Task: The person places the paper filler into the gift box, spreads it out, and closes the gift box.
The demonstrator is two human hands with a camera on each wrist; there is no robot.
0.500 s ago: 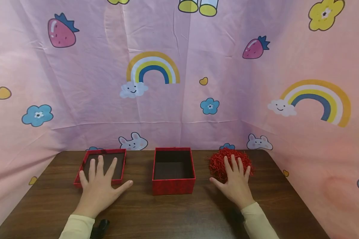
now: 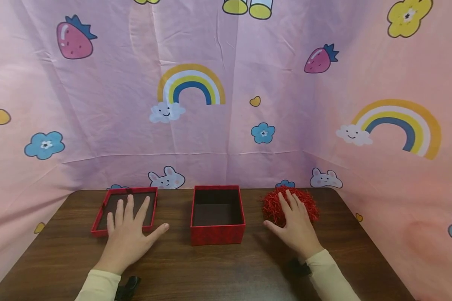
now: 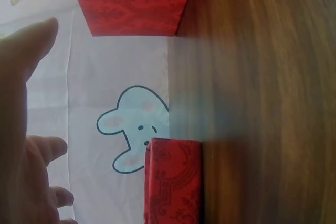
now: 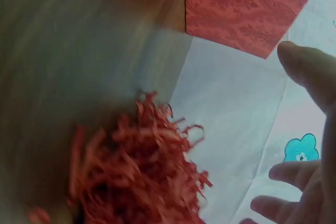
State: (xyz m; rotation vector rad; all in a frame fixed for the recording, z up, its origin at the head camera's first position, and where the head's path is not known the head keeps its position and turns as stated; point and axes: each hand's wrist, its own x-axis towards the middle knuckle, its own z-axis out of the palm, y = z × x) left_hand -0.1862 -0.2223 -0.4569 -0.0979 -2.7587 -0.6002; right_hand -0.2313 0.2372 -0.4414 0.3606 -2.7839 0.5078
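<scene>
My left hand (image 2: 127,240) hovers with spread fingers in front of the red box lid (image 2: 98,223), which lies upturned with its dark inside showing. On the right, my other hand (image 2: 296,230) is also spread, its fingers overlapping a heap of red shredded paper (image 2: 309,205) in the head view. Between the hands stands a red box (image 2: 217,235), open at the top, with a dark interior. The left wrist view shows the patterned side of the lid (image 3: 176,187) below the box. Curly strands of the shredded paper (image 4: 142,177) fill the lower part of the right wrist view.
Everything rests on a dark brown wooden table (image 2: 211,276). A pink and lilac cloth (image 2: 113,104) printed with rainbows, strawberries and flowers hangs behind it and along both sides. Dark straps show beneath both wrists.
The right hand has turned slightly, and its fingers have drawn closer together over the shredded paper. My left hand has shifted a little to the right. Lid, box and paper stay in place.
</scene>
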